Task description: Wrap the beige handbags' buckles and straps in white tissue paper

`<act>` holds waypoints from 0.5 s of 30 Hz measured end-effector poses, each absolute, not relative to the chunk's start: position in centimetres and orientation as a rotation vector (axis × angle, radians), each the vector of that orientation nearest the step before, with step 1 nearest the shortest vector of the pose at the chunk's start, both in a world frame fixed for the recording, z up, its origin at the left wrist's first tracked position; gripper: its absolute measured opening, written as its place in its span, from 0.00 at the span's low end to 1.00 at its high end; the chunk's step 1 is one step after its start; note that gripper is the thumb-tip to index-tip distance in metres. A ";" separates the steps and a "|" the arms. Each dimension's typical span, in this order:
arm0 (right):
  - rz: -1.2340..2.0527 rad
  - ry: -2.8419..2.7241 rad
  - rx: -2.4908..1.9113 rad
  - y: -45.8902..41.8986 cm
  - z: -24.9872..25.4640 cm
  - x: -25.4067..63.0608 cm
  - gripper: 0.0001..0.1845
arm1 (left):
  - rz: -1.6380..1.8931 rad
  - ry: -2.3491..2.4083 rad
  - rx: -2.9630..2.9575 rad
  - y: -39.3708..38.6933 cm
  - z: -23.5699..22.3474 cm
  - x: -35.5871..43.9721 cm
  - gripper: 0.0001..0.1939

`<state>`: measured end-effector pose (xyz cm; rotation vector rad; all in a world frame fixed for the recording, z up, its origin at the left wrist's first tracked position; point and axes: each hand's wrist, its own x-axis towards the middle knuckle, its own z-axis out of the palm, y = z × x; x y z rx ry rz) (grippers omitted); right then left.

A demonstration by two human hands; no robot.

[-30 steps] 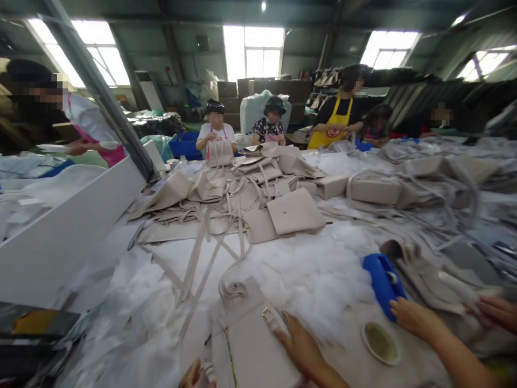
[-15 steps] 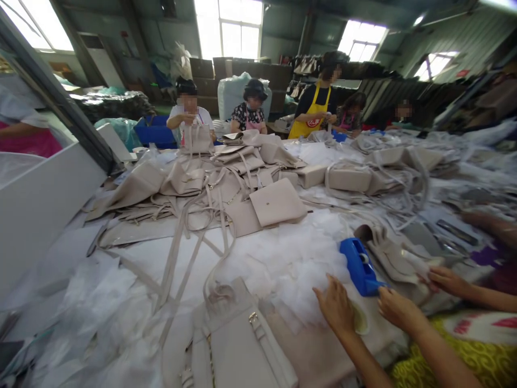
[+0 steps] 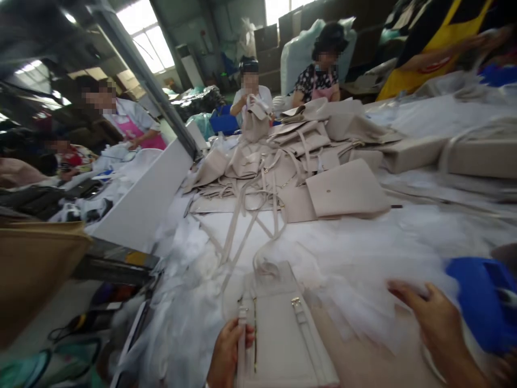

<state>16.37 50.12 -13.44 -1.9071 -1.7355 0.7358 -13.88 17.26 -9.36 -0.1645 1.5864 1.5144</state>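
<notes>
A beige bag (image 3: 283,334) with two buckled straps lies flat at the near edge of the table. My left hand (image 3: 228,350) is closed on its left edge, thumb on top beside the left strap. My right hand (image 3: 436,328) lies to the right with fingers stretched out over white wadding (image 3: 347,269), holding nothing. A blue tape dispenser (image 3: 480,302) sits just right of that hand. Long beige straps (image 3: 246,226) trail from the bag toward the pile behind.
A heap of beige bags and flaps (image 3: 299,156) covers the middle of the table. A white board (image 3: 141,199) slants along the left side. Several people work at the far and left edges. A brown bag (image 3: 36,269) and dark clutter sit at the near left.
The view has swung left and down. My left hand has come off the wadding near the dispenser and closed on the bag's left edge. My right hand stays beside the blue dispenser.
</notes>
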 end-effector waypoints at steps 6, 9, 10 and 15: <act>1.286 -2.049 -1.386 42.0 -9.5 3.8 0.22 | 1.480 1.623 0.056 17.4 -8.6 -15.3 0.22; 1.573 -2.263 -0.947 36.0 -9.9 -2.6 0.17 | 1.491 1.614 0.186 17.0 -9.0 -16.1 0.19; 1.631 -2.292 -0.873 34.3 -10.3 -4.3 0.15 | 1.493 1.634 0.257 16.9 -9.2 -16.5 0.17; 2.147 -2.065 -0.752 29.1 -11.7 -9.2 0.10 | 1.405 2.001 0.689 16.1 -9.1 -18.3 0.12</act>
